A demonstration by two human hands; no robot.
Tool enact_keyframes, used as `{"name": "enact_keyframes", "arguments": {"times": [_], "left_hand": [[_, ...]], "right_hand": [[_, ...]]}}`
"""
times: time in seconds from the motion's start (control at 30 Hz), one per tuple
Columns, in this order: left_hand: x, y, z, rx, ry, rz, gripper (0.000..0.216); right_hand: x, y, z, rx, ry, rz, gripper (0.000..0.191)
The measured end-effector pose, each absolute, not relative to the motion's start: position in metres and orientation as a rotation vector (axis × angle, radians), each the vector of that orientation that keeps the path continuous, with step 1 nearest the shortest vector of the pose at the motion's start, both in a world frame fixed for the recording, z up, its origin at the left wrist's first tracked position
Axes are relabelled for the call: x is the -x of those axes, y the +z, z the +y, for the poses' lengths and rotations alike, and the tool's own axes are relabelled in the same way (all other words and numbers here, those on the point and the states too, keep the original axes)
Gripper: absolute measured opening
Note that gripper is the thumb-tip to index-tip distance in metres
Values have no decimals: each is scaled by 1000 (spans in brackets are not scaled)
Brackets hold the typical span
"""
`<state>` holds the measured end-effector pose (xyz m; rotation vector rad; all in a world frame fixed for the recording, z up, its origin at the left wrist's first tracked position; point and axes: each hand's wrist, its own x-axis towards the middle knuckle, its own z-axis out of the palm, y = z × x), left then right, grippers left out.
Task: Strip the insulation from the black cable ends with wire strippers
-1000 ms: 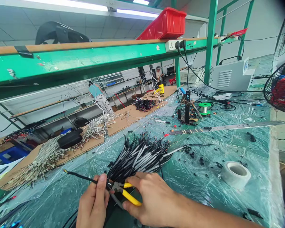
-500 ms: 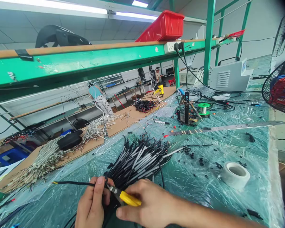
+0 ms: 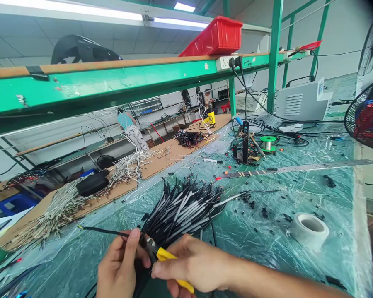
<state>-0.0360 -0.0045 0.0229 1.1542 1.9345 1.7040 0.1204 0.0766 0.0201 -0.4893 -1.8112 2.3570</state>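
Note:
My left hand (image 3: 119,265) pinches a thin black wire (image 3: 105,231) that runs out to the left and ends in a yellowish tip. My right hand (image 3: 194,265) is closed round yellow-handled pliers (image 3: 161,254), whose jaws meet the wire right beside my left thumb. Just beyond both hands lies a fanned bundle of black and grey wires (image 3: 183,209) on the green plastic-covered bench (image 3: 267,231).
A white tape roll (image 3: 309,229) lies at right, a long metal ruler (image 3: 295,167) behind it. Farther back stand a soldering stand (image 3: 244,145), a green solder spool (image 3: 268,141) and a white box unit (image 3: 301,99). Pale wire bundles (image 3: 59,207) lie on cardboard at left. A fan (image 3: 366,111) stands at right.
The pliers' handles have squeezed and shifted slightly in my right hand. The wire's free end swung left and lower, then came back up and to the right. My left hand stays pinched.

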Motion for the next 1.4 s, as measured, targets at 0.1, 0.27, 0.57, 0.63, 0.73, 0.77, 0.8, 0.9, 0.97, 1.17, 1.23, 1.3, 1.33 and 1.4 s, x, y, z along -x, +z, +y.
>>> {"name": "enact_keyframes", "arguments": {"times": [0.1,0.27,0.57,0.63,0.73,0.77,0.8,0.9,0.97,1.17,1.23,1.3,1.33,1.4], "left_hand": [[40,20,-3,-1112,1763,1851,33],[34,26,-5,-1084,1752,1924,35],[27,47,-9,-840,1341,2508,51],[31,46,-8,-776,1367,2442,53],[35,41,-7,-764,1429,2321,53],[36,40,-6,-776,1454,2277,53],[36,38,-6,-796,1472,2250,52],[35,36,-3,-889,1413,2304,53],[35,37,-2,-934,1345,2370,55],[35,38,-4,-978,1249,2416,58],[33,39,-5,-998,1219,2435,58],[28,40,-6,-1031,1216,2438,55],[26,41,-6,-1042,1229,2437,54],[20,41,-5,-1037,1284,2426,52]], "right_hand": [[-120,17,79,315,2574,-1627,43],[-117,13,78,338,2489,-1666,50],[-125,11,65,584,1575,-2125,35],[-124,13,67,575,1774,-2100,34],[-120,16,74,453,2336,-1862,37],[-118,16,76,418,2438,-1785,40],[-117,16,78,398,2484,-1732,41],[-115,14,78,479,2409,-1792,38],[-117,12,75,592,2187,-1970,35],[-128,18,64,815,1054,-2397,30],[-129,21,63,863,915,-2444,31],[-130,24,63,893,852,-2462,33],[-131,26,63,897,838,-2470,33],[-132,28,63,892,812,-2492,34]]}}
